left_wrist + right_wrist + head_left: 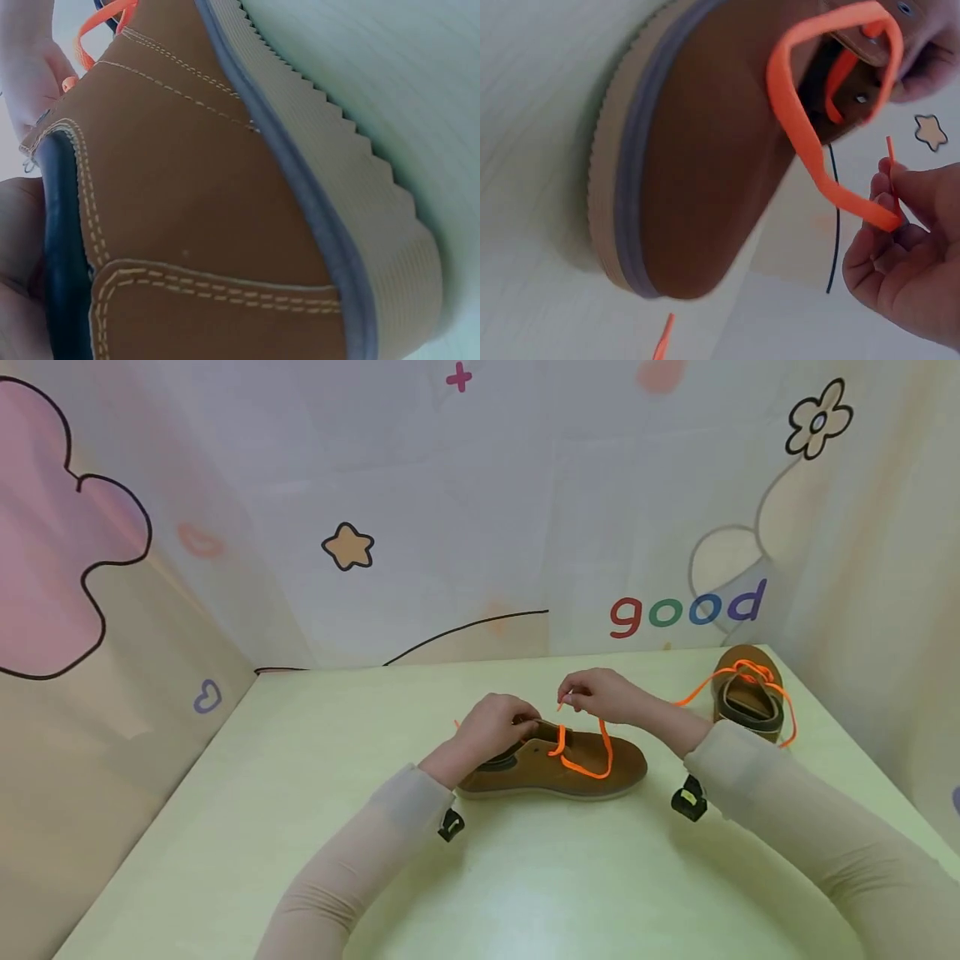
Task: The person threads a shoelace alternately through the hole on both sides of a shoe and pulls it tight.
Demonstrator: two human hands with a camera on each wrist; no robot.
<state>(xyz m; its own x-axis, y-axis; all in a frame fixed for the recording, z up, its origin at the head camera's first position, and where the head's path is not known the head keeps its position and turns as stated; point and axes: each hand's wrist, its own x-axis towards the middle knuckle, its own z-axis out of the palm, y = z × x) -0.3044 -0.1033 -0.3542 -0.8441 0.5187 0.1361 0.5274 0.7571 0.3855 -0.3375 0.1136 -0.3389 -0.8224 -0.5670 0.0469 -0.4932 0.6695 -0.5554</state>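
Observation:
A brown shoe [585,768] with a pale sole stands on the table in the head view, its toe to the right. My left hand [497,724] grips the shoe's upper at the opening near the eyelets; its fingertips are partly hidden. An orange shoelace [607,747] runs through the front eyelets and loops over the toe. Above the shoe, my right hand [603,695] pinches this lace near its end. The right wrist view shows the lace's tip [890,147] sticking out past the thumb and fingers of that hand [911,240].
A second brown shoe [742,693] with orange laces stands at the table's back right corner, one lace trailing left behind my right forearm. The pale table [315,827] ends at a printed curtain [450,527]. Black camera mounts [688,799] hang under both wrists.

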